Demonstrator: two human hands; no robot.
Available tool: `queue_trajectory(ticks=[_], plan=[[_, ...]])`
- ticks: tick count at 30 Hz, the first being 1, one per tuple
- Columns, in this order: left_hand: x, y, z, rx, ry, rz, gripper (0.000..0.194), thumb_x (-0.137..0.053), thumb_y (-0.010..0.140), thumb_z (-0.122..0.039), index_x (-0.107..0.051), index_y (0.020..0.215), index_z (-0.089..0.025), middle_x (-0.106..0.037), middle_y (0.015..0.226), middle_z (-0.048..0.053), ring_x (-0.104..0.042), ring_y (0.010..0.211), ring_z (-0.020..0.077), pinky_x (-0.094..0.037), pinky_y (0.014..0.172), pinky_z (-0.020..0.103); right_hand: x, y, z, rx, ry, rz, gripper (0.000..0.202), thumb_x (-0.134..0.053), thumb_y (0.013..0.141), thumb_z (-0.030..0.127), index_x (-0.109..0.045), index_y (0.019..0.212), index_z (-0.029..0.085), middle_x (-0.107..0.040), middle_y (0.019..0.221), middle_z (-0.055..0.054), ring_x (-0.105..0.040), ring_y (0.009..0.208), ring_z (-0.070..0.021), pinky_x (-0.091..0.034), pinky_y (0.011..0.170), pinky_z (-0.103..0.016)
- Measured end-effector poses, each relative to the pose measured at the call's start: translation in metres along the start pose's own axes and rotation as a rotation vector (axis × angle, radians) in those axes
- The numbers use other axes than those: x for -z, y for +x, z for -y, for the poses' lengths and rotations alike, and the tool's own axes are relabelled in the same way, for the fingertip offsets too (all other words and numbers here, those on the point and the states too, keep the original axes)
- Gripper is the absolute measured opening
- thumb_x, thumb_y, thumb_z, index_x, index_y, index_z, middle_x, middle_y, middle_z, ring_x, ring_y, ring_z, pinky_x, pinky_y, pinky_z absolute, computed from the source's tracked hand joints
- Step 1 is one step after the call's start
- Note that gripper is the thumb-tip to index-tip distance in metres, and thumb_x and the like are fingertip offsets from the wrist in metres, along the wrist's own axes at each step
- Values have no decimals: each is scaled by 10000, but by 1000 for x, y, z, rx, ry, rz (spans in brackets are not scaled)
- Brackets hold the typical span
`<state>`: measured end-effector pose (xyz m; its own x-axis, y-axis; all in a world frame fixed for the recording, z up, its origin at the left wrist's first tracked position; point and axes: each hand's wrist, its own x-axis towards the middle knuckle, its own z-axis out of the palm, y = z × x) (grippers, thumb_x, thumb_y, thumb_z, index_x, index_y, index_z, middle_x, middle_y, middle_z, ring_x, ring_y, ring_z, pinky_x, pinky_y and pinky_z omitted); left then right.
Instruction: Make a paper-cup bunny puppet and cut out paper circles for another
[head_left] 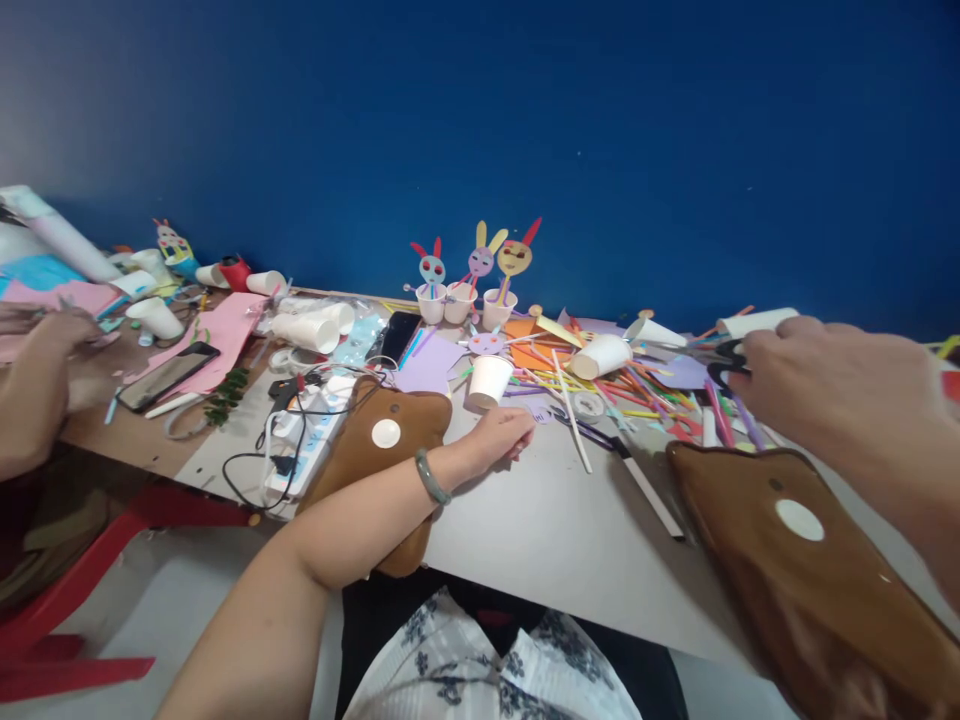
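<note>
My left hand (pixel 504 438), a bracelet on its wrist, rests on the table just below a white paper cup (pixel 490 382). Its fingers are curled together, and what they hold, if anything, is hidden. A small purple paper piece (pixel 538 411) lies beside the fingertips. On the right, my right hand (pixel 832 375) has its fingers closed at the black loops of a pair of scissors (pixel 721 376), above the craft pile. Between my hands lie a utility knife (pixel 649 490) and a white paper straw (pixel 571 412).
Brown plush pads (pixel 367 470) lie at both sides. Three paper-faced figures (pixel 480 262) stand in cups by the blue wall. Coloured sticks (pixel 637 385) cover the table's back. A power strip (pixel 311 440) with cables is left of me. Another person's hands (pixel 71 325) work at far left.
</note>
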<state>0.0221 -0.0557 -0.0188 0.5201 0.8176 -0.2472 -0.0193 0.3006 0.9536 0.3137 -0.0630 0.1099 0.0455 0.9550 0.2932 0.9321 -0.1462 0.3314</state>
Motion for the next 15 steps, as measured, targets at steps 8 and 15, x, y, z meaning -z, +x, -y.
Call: queue_trajectory(ticks=[8, 15], plan=[[-1, -3, -4, -165, -53, -2, 58, -529, 863, -169, -586, 864, -175, -526, 676, -26, -514, 667, 117, -438, 686, 242, -49, -33, 48, -230, 1295, 183, 591, -798, 622, 717, -479, 742, 233, -569, 663, -11, -504, 616, -161, -359, 591, -310], [4, -8, 3, -409, 83, 122, 331, -685, 910, -393, -658, 1156, -172, -586, 903, 23, -517, 805, 132, -444, 768, 274, -75, -60, 82, 215, 1158, 189, 458, -788, 701, 549, -451, 776, 248, -526, 693, 14, -476, 644, -163, -409, 614, -311]])
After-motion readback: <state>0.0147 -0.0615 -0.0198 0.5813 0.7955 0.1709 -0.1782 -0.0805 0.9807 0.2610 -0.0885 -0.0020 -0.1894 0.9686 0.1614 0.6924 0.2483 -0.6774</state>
